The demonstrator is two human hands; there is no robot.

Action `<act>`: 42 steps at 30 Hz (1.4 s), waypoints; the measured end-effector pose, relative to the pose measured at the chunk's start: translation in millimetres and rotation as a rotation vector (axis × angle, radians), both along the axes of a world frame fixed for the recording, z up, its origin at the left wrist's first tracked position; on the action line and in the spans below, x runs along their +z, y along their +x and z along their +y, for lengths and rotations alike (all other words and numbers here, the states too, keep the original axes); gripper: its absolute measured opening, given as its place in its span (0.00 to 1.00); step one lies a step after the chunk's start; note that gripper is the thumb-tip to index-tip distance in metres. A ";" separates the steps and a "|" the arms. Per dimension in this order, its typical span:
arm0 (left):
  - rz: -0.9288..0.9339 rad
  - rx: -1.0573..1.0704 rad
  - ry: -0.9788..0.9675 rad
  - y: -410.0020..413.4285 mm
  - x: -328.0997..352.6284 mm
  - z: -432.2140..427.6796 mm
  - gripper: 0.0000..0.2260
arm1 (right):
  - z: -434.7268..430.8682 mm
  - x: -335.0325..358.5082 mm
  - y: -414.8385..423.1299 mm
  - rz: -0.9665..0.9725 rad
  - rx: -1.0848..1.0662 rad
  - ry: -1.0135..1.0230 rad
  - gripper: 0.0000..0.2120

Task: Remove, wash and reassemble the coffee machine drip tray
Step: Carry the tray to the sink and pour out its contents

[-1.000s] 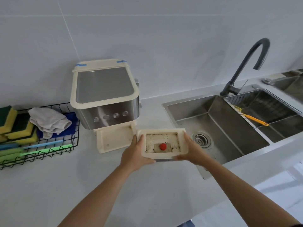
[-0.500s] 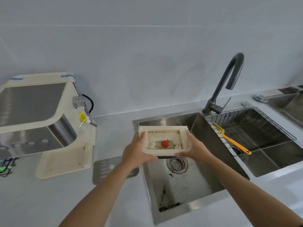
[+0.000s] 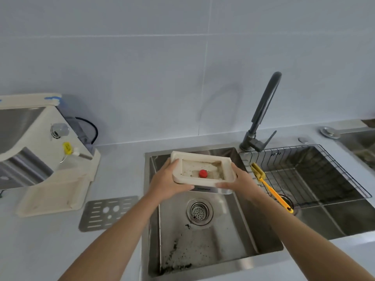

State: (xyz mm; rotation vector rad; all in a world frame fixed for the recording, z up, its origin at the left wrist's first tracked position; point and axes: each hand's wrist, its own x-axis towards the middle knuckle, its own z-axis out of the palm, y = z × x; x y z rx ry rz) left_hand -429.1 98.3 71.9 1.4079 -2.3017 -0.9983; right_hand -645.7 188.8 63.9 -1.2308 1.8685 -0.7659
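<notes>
Both forearms are extended over the sink point(image 3: 239, 240); the left hand point(image 3: 166, 182) and right hand point(image 3: 242, 182) are clamped on opposite ends of the tray point(image 3: 203, 169), thumbs on its rim. The tray is held between them above the drain point(image 3: 199, 211), tilted, with a red float point(image 3: 203, 173) and dark specks inside. The fingers beneath are hidden, and the machine point(image 3: 40, 151) is cut off at left.
</notes>
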 end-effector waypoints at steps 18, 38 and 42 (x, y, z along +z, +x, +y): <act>-0.043 0.019 -0.070 -6.7 17.5 -15.3 0.36 | -3.9 -14.7 4.2 -0.253 -0.073 -0.009 0.18; -0.147 0.101 0.000 -27.5 7.1 -44.7 0.26 | -22.9 -28.5 4.4 -0.397 -0.332 0.287 0.24; -0.176 0.108 0.024 -32.8 2.7 -47.8 0.23 | -25.0 -28.8 5.7 -0.394 -0.366 0.303 0.24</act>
